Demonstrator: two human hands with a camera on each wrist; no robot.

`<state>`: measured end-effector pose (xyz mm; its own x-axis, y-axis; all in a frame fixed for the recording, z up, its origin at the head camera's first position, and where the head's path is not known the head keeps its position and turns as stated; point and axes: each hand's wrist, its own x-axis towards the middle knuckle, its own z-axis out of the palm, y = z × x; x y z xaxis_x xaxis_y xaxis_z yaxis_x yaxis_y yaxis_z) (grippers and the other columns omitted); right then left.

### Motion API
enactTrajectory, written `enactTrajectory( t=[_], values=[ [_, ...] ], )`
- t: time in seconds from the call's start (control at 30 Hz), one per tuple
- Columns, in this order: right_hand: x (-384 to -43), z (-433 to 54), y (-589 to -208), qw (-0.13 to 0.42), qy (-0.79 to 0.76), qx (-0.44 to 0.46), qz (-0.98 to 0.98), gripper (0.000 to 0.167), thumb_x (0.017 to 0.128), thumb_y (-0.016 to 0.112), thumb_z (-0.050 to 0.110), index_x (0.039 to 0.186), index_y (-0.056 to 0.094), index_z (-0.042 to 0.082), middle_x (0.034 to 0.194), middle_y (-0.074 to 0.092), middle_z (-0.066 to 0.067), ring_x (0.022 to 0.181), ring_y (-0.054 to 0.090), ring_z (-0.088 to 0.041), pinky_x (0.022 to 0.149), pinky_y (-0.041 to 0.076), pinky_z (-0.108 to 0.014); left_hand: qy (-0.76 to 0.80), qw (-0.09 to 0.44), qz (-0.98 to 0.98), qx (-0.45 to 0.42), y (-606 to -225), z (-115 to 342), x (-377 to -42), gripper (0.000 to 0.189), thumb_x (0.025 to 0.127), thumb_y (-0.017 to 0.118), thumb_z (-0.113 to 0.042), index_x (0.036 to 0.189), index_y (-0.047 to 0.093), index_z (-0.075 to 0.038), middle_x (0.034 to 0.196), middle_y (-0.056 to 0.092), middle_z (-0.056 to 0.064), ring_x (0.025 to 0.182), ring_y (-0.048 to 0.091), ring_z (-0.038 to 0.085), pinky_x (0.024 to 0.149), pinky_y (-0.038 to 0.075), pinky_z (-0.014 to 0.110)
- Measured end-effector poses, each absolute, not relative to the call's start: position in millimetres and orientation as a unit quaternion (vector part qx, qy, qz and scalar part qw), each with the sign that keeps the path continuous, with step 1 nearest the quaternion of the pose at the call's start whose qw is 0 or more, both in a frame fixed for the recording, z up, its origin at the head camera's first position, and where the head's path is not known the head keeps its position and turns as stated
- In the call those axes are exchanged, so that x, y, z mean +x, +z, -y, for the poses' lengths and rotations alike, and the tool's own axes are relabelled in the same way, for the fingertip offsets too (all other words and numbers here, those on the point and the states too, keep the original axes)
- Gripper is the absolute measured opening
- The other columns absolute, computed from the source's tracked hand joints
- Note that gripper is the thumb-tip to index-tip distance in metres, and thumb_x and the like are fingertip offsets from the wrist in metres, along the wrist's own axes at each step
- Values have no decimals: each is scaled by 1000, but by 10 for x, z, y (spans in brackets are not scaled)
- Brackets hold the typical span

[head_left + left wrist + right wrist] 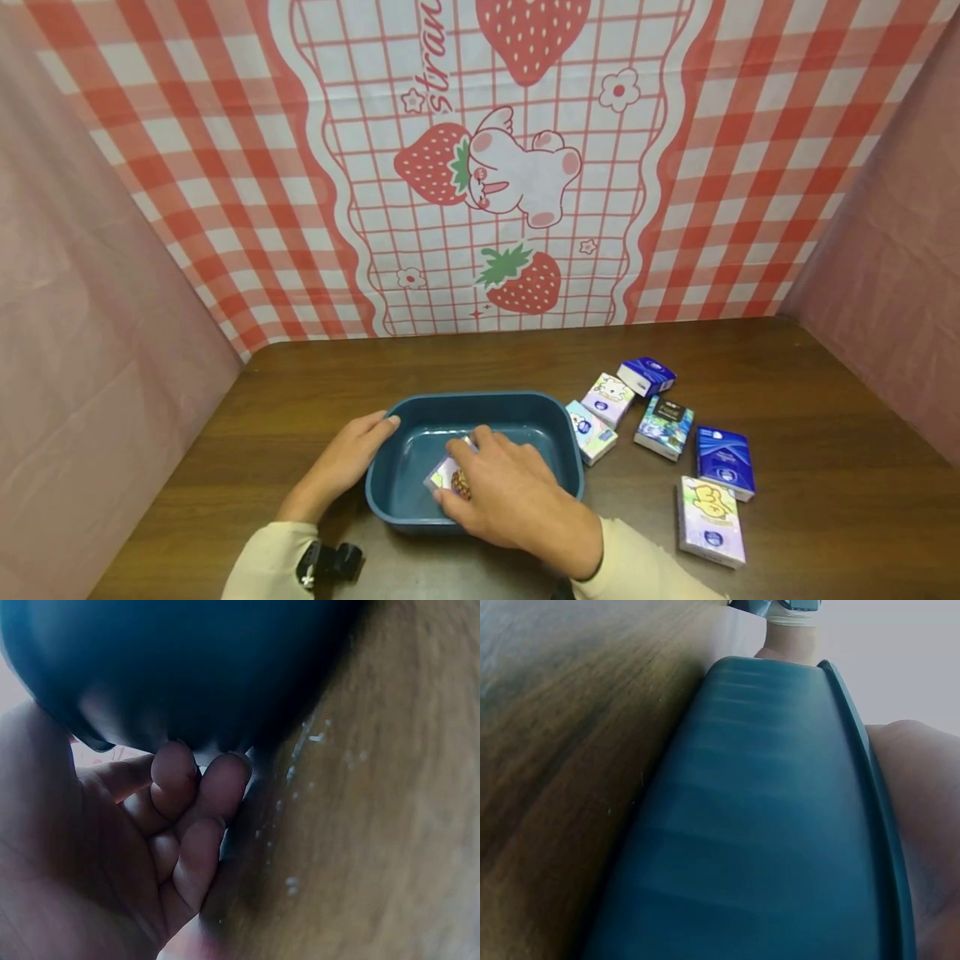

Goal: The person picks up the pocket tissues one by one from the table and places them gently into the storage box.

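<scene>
A dark teal plastic basin (480, 400) stands on the table in the head view. My left hand (351, 454) holds its left end, the thumb over the rim. In the left wrist view, the curled fingers (172, 780) of that hand press against the basin's outer wall (187, 667). My right hand (510, 492) reaches over the near rim and grips a small pastel tissue pack (444, 477) with a brown picture, low inside the basin. Fingers cover much of the pack. The right wrist view shows the basin's long outer side (757, 810), with part of the right hand (922, 795) beyond the rim.
Right of the basin lie several tissue packs: a light blue one (592, 432) close beside it, a pastel one (609, 400), a blue one (647, 377), a dark patterned one (664, 427), another blue one (724, 461) and a yellow-figured one (711, 521). A checked cloth (360, 208) hangs behind.
</scene>
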<state>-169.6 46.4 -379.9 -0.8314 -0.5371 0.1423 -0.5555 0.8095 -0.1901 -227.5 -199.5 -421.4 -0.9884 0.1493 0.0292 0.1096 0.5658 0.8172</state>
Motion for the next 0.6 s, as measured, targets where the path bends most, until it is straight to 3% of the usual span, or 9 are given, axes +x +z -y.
enactTrajectory(
  t=[0.6],
  values=[
    [-1680,-460,-3802,45,110,283,952,57,93,59,59,133,62,19,114,63,-8,96,63,-21,68,53,-43,464,19,-883,76,-4223,1983,-2277,34,106,49,-31,116,70,-7,98,69,3,91,61,17,88,49,38]
  ],
)
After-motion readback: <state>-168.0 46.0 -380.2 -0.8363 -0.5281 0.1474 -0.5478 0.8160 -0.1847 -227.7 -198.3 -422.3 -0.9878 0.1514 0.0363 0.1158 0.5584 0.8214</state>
